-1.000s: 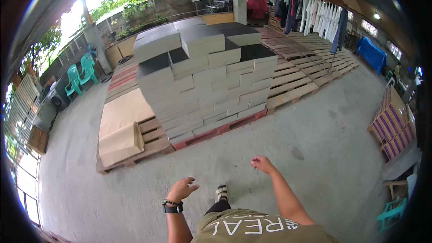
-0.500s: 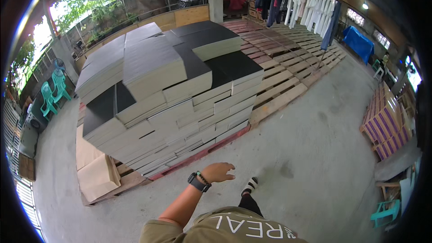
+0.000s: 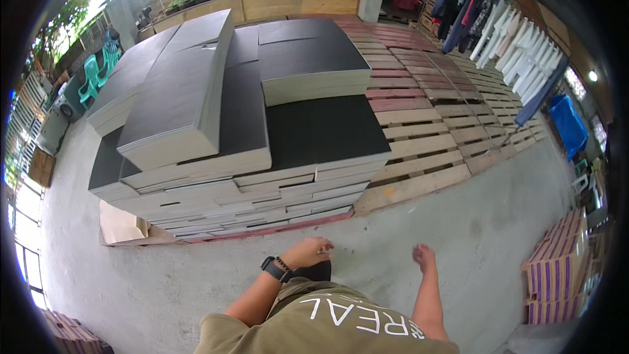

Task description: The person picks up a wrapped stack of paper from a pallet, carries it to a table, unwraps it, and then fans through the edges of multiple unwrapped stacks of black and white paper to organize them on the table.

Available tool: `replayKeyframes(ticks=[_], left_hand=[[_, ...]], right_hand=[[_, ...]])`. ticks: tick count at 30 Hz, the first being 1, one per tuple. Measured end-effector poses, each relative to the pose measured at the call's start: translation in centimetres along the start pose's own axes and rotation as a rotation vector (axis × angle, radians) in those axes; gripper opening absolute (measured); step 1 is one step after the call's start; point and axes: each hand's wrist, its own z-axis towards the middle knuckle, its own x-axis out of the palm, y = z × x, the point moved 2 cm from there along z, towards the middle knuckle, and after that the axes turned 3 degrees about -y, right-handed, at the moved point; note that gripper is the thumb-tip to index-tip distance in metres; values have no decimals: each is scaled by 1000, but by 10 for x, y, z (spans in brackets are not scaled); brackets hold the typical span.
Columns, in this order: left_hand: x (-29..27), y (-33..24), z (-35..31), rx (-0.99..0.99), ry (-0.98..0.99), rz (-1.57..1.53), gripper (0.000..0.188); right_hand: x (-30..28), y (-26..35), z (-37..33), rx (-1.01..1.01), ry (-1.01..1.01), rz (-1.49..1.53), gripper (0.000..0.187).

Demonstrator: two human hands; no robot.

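Note:
In front of me rises a large stack of thick grey-black sheets (image 3: 327, 131) with pale cut edges, piled in uneven blocks. My left hand (image 3: 309, 252) hangs before my body, nearest to the stack's front lower edge but apart from it. Its fingers are loosely bent and slightly spread, with nothing in them; a dark watch and a beaded bracelet circle the wrist. To the right, my right hand (image 3: 424, 257) hangs over the concrete floor, away from the stack. Its fingers look loosely bent and somewhat blurred, and no object shows in them.
Wooden pallets (image 3: 419, 134) lie to the right of the stack, with hanging clothes (image 3: 517, 46) beyond them. Brown cartons with purple stripes (image 3: 557, 272) stand at the right. A brown sheet (image 3: 124, 224) lies by the stack's left corner. Green chairs (image 3: 92, 82) stand far left.
My view has turned and come closer to the stack. My right hand has come into view, while my left hand stays in front of my body.

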Motion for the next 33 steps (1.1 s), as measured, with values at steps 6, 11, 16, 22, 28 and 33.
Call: replayKeyframes(ticks=[6,11,16,22,28,33], left_hand=[[-47,-28,151,95,-562,-95,26],[-83,-21,275,-9,-783,-34,30],[-101,1,339,-140,-1017,190,29],[-97,4,348,-310,-1299,186,16],[-94,-3,342,-606,-1302,537,14],[-100,-2,360,-655,-1272,646,14]], right_hand=[[141,217,106,-214,335,7,27],[239,331,166,-228,533,-93,31],[341,422,258,-320,712,-176,42],[496,492,342,-330,830,-17,47],[561,471,343,-329,951,4,43],[581,485,375,-776,856,89,38]])
